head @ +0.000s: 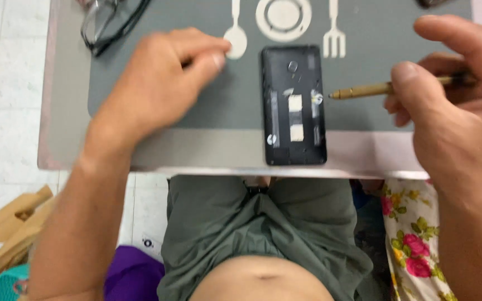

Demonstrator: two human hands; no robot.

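Right hand (453, 106) pinches a screwdriver (386, 88), tip beside the opened phone (293, 106) at the mat's (218, 106) front edge; left hand (157, 83) rests loosely curled, empty. Looks mid-disassembly, so seat the tip carefully.

Opened phone (293, 106) on placemat (364, 33), between left hand (154, 83) and pen-holding right hand (453, 111).

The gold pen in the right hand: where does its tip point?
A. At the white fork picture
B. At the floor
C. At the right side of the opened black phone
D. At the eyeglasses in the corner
C: the right hand holds the gold pen level, and its tip is close beside the right edge of the black phone on the grey mat.
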